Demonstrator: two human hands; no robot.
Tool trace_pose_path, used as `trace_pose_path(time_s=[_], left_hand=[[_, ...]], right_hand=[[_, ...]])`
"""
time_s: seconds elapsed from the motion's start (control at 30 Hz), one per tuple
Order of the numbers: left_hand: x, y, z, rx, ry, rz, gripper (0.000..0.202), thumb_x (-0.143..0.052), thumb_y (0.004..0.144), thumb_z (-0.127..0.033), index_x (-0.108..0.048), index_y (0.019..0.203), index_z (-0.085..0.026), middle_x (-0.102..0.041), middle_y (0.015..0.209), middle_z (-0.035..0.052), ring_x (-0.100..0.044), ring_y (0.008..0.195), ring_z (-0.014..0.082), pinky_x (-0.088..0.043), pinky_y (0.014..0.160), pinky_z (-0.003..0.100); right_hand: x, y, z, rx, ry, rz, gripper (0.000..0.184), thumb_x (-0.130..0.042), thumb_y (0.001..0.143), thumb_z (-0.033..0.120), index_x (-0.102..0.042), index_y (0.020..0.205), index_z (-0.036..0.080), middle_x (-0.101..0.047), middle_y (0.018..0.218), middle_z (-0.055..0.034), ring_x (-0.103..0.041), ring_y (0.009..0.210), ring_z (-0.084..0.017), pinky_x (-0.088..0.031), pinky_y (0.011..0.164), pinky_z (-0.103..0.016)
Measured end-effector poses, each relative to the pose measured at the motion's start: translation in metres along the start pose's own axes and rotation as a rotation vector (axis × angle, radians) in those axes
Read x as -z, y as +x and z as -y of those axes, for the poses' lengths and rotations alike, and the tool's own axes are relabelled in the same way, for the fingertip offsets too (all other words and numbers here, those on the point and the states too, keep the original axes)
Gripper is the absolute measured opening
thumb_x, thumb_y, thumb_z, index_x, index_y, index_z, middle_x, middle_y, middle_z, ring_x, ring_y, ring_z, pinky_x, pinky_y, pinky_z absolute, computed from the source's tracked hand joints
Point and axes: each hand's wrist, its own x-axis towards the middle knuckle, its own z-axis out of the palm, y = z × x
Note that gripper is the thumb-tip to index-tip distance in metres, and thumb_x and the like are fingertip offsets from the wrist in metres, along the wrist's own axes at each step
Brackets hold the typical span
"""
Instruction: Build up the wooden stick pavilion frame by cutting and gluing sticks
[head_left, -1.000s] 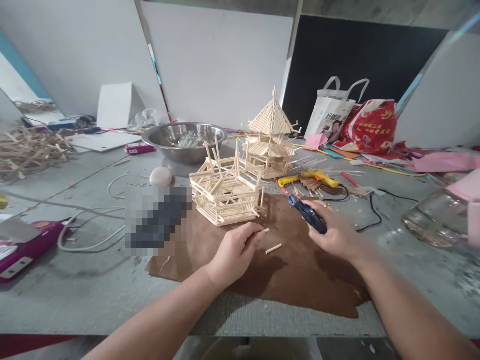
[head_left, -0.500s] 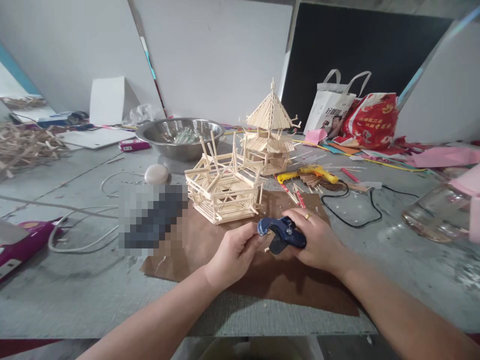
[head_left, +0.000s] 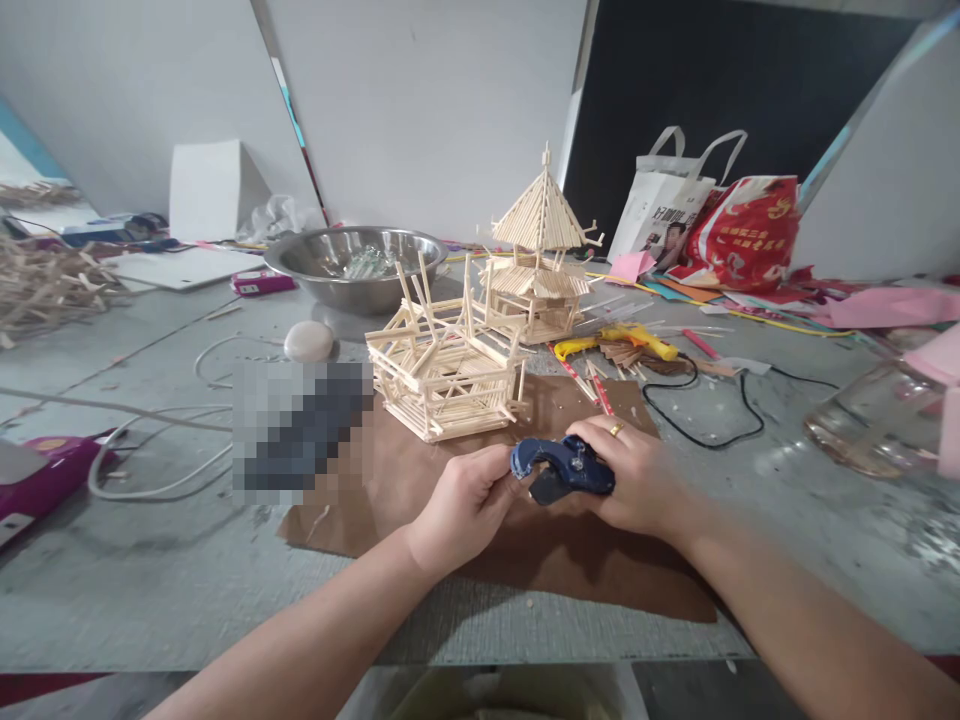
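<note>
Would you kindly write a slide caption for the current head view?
The right hand holds a blue tool at the left hand, over a brown sheet, two stick models beyond.

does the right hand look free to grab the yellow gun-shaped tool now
Probably not yet: the right hand grips a dark blue handheld tool, though the way to the yellow gun-shaped tool looks fairly open.

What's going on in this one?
Over a brown sheet, the right hand grips a blue tool. The left hand is closed right at the tool's tip; what it may be pinching is hidden. Just beyond stands an open-topped stick frame, with a roofed stick model behind it.
</note>
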Motion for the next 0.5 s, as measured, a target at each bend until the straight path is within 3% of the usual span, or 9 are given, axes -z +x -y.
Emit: trace_pose_path(time_s=[0.5], left_hand=[[-0.0008,0.0,0.001,-0.02,0.097,-0.026,0.019,-0.04,0.083,-0.02,-0.055,0.074,-0.013,-0.053,0.061,0.0013,-0.047,0.055,0.0109,-0.039,0.053,0.02]], right_hand=[[-0.0022,-0.0006,-0.0015,0.036,-0.046,-0.058,0.031,-0.056,0.064,0.024,-0.048,0.094,0.017,-0.058,0.086,-0.008,-0.055,0.082,-0.02,-0.044,0.072,-0.03]])
